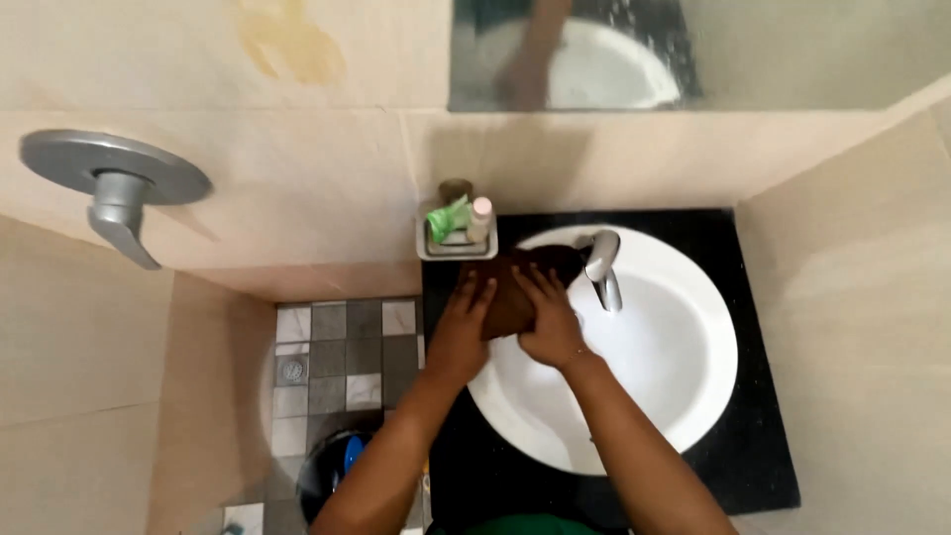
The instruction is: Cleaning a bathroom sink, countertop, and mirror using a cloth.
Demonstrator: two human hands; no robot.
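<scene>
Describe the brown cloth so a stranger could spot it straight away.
Start at the round white basin set in the black counter. On its rim, left of the chrome tap, both hands press a dark brown cloth, the only soft, dark thing there.

We see a dark brown folded cloth [517, 287] at the frame's centre, against a glossy white round ceramic basin [654, 347] set in a black speckled stone counter [753, 446]. A silver metal tap [601, 266] gleams above. At upper left, pale beige wall tiles [327, 168] carry a yellowish stain [292, 40] and a grey metal shower handle [114, 183]. Lower left, grey-and-white chequered floor tiles [342, 362]. A bright green tube [446, 220] sits in a white caddy [456, 248].
</scene>
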